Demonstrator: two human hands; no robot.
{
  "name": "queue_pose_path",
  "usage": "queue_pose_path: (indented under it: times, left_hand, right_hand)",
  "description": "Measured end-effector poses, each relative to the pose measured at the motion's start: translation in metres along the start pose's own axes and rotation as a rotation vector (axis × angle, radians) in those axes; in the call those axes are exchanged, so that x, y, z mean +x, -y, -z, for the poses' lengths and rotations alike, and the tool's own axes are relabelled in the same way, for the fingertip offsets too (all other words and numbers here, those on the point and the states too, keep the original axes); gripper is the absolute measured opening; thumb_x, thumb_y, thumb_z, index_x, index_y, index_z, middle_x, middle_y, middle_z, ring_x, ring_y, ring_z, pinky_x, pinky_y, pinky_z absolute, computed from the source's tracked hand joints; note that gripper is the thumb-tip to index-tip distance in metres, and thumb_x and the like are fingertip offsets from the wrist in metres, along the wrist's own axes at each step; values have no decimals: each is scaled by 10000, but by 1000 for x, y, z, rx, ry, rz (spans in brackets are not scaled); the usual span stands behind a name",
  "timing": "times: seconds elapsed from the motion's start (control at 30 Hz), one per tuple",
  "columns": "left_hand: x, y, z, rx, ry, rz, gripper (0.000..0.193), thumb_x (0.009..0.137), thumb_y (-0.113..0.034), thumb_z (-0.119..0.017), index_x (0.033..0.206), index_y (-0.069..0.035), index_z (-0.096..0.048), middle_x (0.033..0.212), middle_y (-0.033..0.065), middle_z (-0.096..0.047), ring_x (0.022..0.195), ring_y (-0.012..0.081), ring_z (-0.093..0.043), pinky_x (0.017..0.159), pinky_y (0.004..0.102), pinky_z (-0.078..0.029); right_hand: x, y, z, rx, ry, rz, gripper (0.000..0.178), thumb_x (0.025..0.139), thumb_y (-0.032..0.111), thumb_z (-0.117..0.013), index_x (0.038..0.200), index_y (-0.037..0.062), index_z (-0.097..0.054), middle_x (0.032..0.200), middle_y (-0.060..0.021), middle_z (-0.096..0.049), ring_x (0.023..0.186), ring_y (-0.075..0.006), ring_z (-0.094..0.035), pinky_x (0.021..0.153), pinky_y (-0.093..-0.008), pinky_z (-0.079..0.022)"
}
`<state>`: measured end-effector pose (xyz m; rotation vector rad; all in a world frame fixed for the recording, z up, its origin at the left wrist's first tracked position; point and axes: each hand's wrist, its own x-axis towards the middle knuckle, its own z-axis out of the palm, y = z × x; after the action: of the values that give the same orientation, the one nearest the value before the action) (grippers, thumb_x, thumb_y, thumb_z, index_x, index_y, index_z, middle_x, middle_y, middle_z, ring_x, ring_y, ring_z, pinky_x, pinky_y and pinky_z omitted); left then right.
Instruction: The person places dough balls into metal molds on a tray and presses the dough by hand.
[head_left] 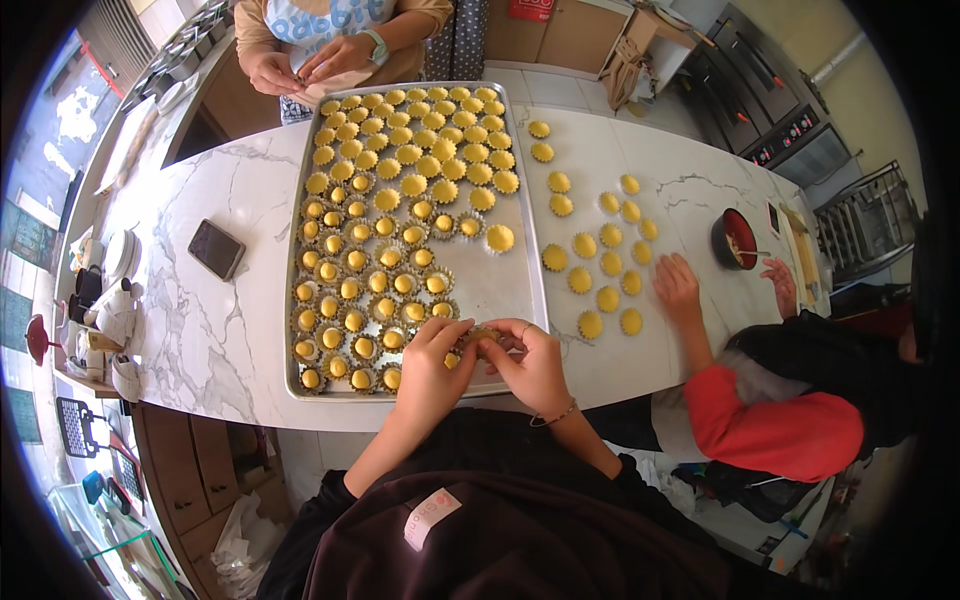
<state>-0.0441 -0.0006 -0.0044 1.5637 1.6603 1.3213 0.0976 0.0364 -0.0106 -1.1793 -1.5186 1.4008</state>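
My left hand (437,352) and my right hand (527,362) meet over the near edge of a large metal baking tray (510,285). Between their fingertips they pinch a small fluted tart tin (484,334); the dough in it is mostly hidden. Left of my hands, several tart tins with round yellow dough balls (389,258) stand in rows on the tray. Tart shells (427,137) of yellow dough, pressed to a fluted edge, fill the tray's far half. One larger-looking shell (499,238) sits apart near the tray's right side.
More yellow shells (611,236) lie on the marble table (250,330) right of the tray. Beyond them stands a dark bowl with a red inside (735,240). A phone (216,249) lies left. One person works across the table; another's hand (677,288) rests at the right.
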Motion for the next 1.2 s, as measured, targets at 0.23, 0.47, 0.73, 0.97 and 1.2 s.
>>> queue_pose_path:
  times: [0.23, 0.47, 0.73, 0.97, 1.2]
  left_hand:
    - [1, -5, -2, 55, 23, -42, 276, 731, 22, -685, 1005, 20, -652, 879, 133, -635, 745, 220, -652, 674, 298, -531]
    - [0, 9, -8, 48, 26, 15, 273, 721, 22, -692, 991, 25, -648, 838, 131, -634, 730, 218, -651, 660, 289, -529]
    - [1, 2, -6, 41, -15, 38, 235, 724, 18, -686, 957, 22, -660, 831, 131, -638, 730, 228, -649, 666, 309, -518]
    - [2, 3, -4, 163, 9, -88, 254, 734, 13, -682, 987, 20, -656, 882, 148, -633, 771, 264, -646, 671, 329, -519]
    - [-3, 10, -5, 64, 22, 5, 263, 756, 20, -655, 1019, 16, -656, 877, 157, -628, 756, 278, -639, 668, 335, -515]
  right_hand:
    - [2, -4, 2, 15, 11, -15, 180, 863, 51, -638, 1005, -58, -618, 825, -101, -659, 656, -113, -652, 538, -221, -531]
    - [4, -3, 3, -137, -36, 137, 174, 842, 25, -646, 1002, -41, -626, 870, -78, -640, 678, -114, -644, 541, -220, -539]
    - [4, -4, 6, -56, -51, 71, 155, 803, 16, -678, 952, -12, -646, 807, -71, -601, 663, -125, -634, 542, -240, -523]
    - [7, -14, 5, -216, -45, 247, 130, 810, 11, -675, 923, -32, -629, 804, -69, -615, 631, -111, -629, 521, -223, -515]
    - [4, -7, 2, -3, 13, 5, 139, 802, 24, -684, 923, -27, -639, 801, -75, -631, 628, -113, -631, 548, -215, -511]
